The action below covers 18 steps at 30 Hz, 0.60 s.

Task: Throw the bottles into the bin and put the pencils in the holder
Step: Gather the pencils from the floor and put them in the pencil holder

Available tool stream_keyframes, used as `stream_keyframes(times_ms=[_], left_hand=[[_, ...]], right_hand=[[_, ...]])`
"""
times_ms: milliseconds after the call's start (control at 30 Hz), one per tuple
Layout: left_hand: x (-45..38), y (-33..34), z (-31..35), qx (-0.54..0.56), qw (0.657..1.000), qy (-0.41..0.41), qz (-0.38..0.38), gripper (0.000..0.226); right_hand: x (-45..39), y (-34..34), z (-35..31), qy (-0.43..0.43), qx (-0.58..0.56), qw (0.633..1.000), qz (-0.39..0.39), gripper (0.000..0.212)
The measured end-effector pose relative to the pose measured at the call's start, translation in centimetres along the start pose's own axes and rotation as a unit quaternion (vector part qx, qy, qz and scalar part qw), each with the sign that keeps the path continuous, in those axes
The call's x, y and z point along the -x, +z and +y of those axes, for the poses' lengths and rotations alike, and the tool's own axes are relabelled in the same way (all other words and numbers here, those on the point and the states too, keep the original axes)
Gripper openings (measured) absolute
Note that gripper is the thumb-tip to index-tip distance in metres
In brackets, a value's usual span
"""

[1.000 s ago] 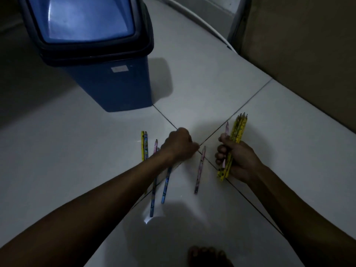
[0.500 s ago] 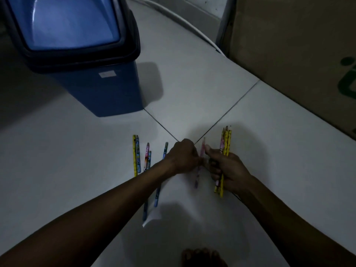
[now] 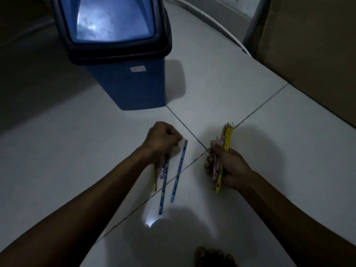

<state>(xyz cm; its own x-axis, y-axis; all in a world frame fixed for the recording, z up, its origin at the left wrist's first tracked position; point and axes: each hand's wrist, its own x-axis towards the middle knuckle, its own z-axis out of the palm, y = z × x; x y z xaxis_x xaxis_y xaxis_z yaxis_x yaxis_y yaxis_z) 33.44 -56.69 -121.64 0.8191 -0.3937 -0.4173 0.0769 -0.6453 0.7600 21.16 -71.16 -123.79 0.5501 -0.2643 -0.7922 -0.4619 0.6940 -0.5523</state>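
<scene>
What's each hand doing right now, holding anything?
Left hand: curled shut over the pencils on the floor; whether its grip has one cannot be told.
Right hand: shut on a bundle of pencils.

My body: L hand (image 3: 162,138) & R hand (image 3: 228,168) bare, no rings/watch; forearms bare, no sleeves; one bare foot (image 3: 213,257), toes visible
</scene>
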Motion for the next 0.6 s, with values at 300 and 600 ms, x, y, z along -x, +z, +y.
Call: stream_keyframes(times_ms=[300, 600], left_hand=[[1.4, -1.7, -3.2, -0.028, 0.999, -0.015, 0.037, 0.016], [1.4, -4.5, -4.9, 0.123, 0.972, -0.137, 0.148, 0.021]], right_hand=[[-0.4, 0.8, 1.2, -0.295, 0.467, 0.833, -0.041, 0.022], [-1.0, 3.1, 2.1, -0.421, 0.691, 0.585, -0.058, 0.017]])
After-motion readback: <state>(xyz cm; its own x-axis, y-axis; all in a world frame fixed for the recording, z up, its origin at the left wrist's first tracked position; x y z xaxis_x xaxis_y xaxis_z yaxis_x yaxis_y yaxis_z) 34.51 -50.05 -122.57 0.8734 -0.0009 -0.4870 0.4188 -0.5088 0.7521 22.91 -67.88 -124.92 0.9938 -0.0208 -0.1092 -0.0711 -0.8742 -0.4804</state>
